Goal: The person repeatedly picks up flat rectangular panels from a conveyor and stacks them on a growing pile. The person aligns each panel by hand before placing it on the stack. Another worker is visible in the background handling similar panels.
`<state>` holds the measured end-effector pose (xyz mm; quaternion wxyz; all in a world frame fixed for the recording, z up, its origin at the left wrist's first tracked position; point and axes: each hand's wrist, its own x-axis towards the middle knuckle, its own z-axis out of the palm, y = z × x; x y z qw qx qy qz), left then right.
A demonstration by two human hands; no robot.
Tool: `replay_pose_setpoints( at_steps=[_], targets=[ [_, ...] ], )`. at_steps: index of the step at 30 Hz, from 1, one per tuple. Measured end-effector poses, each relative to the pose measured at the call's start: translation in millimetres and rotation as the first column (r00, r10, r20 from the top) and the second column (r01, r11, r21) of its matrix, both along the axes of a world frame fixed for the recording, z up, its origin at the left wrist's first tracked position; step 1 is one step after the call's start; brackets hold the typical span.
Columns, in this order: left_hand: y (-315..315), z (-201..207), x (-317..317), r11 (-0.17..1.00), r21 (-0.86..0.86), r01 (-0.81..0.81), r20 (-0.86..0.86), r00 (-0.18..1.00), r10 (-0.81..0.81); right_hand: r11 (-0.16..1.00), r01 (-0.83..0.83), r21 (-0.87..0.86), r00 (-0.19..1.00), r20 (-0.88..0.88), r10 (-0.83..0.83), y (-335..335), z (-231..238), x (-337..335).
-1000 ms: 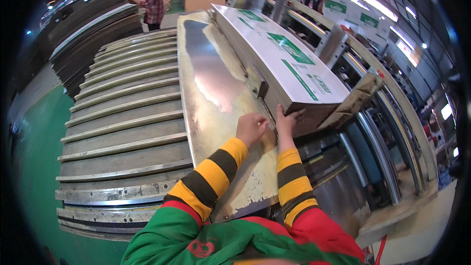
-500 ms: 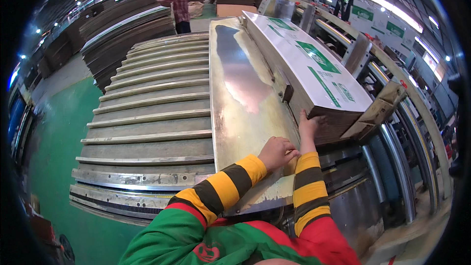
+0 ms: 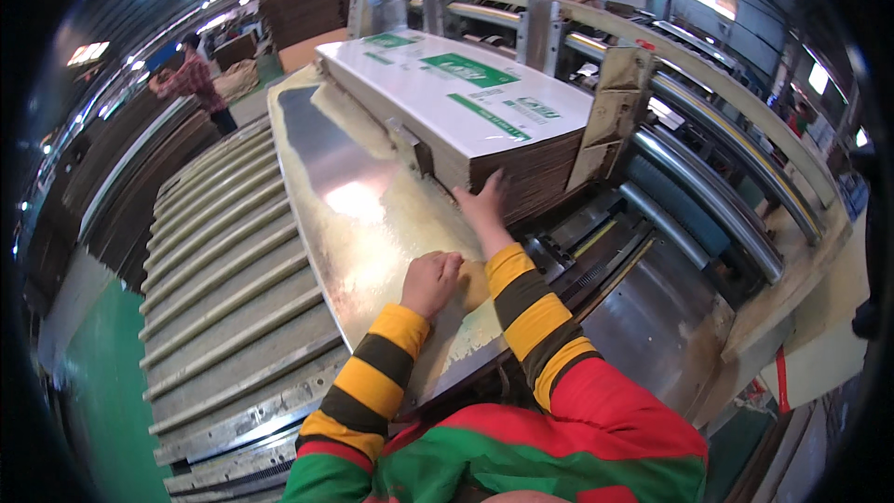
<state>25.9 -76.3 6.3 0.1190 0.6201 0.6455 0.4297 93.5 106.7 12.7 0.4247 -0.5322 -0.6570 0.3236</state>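
A thick stack of cardboard sheets (image 3: 523,170), the top one white with green print, lies on the machine beside a worn metal plate (image 3: 410,224). My right hand (image 3: 483,208) is at the stack's near corner, thumb and fingers spread apart; its fingers are a little blurred, and I cannot tell whether they touch the sheets. Curled into a fist, my left hand (image 3: 431,284) rests on or just above the plate, left of my right forearm, with nothing visible in it. A small metal block (image 3: 411,151) stands against the stack's left side.
Left of the plate is a slatted bed (image 3: 233,251) with raised bars. Steel rollers (image 3: 708,200) and a machine frame stand to the right, and an upright bracket (image 3: 610,116) meets the stack's right end. A person (image 3: 197,84) stands by cardboard piles at the far left.
The view has swung to the right, so the stack and plate appear farther left. My right hand's fingers have spread wider at the corner; my left hand stays curled over the plate.
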Motion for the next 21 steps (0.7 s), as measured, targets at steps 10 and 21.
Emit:
replay_pose_setpoints(
  at_steps=[10,21],
  targets=[
    [3,-1,-23,0.987,-0.141,-0.079,0.126,0.987,0.098,1.0,-0.022,0.0,0.999,-0.026,0.022,-3,7,-8],
    [3,0,-28,0.989,-0.136,-0.052,0.141,0.987,0.071,0.999,-0.048,0.009,0.998,0.041,0.048,-9,11,-5]
  ],
)
